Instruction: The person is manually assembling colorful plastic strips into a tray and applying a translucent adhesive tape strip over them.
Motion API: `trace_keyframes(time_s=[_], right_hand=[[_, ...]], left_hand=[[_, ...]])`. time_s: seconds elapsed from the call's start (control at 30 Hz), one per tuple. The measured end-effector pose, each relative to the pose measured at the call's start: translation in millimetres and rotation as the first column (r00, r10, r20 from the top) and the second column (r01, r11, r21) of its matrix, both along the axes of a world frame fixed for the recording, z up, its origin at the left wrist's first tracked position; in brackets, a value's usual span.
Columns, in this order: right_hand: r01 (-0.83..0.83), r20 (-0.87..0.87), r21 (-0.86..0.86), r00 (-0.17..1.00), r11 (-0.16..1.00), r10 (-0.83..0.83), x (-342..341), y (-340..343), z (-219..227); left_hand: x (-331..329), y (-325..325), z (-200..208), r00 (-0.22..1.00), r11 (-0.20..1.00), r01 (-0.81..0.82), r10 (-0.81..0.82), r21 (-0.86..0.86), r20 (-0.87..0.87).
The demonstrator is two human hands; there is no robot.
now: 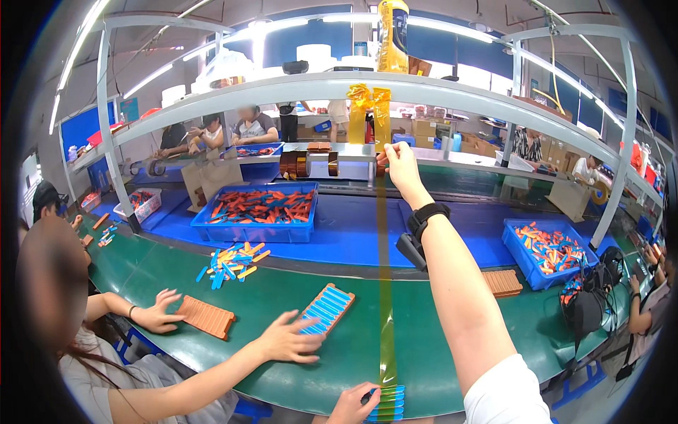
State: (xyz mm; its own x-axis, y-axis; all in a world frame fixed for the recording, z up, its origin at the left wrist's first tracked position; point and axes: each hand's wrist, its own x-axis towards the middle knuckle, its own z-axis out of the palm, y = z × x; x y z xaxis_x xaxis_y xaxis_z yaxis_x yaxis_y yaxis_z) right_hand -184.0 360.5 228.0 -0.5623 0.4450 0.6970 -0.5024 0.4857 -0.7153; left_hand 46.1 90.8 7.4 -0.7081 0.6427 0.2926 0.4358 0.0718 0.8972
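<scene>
**Amber tape drawn taut from roll to tray**

Head view: the right hand (397, 161) is raised to the far side of the line, thumb and fingers pinched closed on the amber tape strip (384, 297) up by the tape rolls (308, 164) on their holder. From there the strip runs straight down across the green counter (438, 353) to the near edge, where the left hand (351, 405) curls over its lower end and presses it against a small tray of blue sticks (390, 404); the fingers are bent closed on the tray's edge, though how firmly is hard to tell. Holding both ends this far apart seems to be what keeps the tape flat and off the belt.

Just to the left, a neighbouring person's hand (286, 340) lies spread on another orange tray of blue sticks (325, 308), and their other hand (159, 312) rests by an orange tray (205, 316). A loose heap of coloured sticks (229, 263) sits beyond, in front of a blue bin (258, 210) full of them, within easy reach. A second blue bin (547, 251) stands to the right.
</scene>
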Motion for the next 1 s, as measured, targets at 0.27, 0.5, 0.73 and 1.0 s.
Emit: trace_keyframes(time_s=[0.27, 0.5, 0.73, 1.0], right_hand=[[0.004, -0.041, 0.009, 0.999, 1.0, -0.004, -8.5, 2.0, -3.9], [0.012, -0.092, -0.006, 0.996, 1.0, -0.012, -19.6, 7.8, -6.7], [0.023, -0.078, 0.007, 0.997, 1.0, -0.023, -27.3, 7.6, -6.8], [0.013, -0.055, 0.018, 0.998, 1.0, -0.012, -23.7, 10.5, -7.1]], left_hand=[[-1.1, 0.3, 1.3, 1.0, 1.0, 0.004, -0.004, 0.001, 0.007], [-2.4, 0.5, -0.8, 0.999, 1.0, 0.005, -0.004, -0.012, 0.038], [-4.8, 0.5, -1.5, 0.996, 1.0, 0.013, -0.014, 0.01, 0.086], [-2.6, 4.6, 1.3, 0.999, 1.0, 0.008, -0.008, 0.018, 0.044]])
